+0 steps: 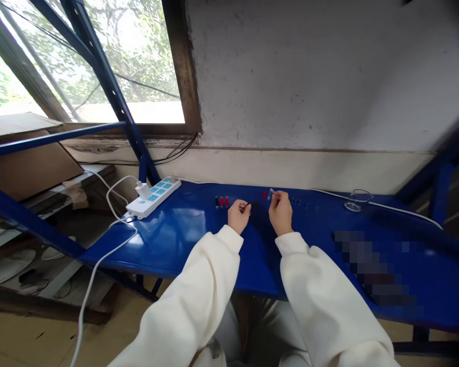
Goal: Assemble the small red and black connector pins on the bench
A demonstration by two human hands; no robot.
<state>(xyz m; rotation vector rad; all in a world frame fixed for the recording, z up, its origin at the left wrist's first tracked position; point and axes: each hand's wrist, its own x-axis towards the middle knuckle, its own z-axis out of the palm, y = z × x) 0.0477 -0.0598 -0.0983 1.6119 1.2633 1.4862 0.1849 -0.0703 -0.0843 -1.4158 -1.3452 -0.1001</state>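
My left hand [239,216] is closed in a pinch on a small black cylinder [254,203], which points to the right. Between the fingertips of my right hand [281,211] is a small clear tube [271,193], held tilted above the blue table [191,255]. Left of my left hand stand a small black-capped tube [217,202] and two red-capped tubes [224,202]. A small red piece [264,195] sits just left of the clear tube. Several tiny clear pieces [296,201] lie in a row to the right of my right hand.
A white power strip [155,199] with a plug and cable lies at the table's left. A clear glass cup [358,200] stands at the back right, near a white cable [401,210]. A blurred dark object [371,267] rests at the front right. Blue frame posts flank the table.
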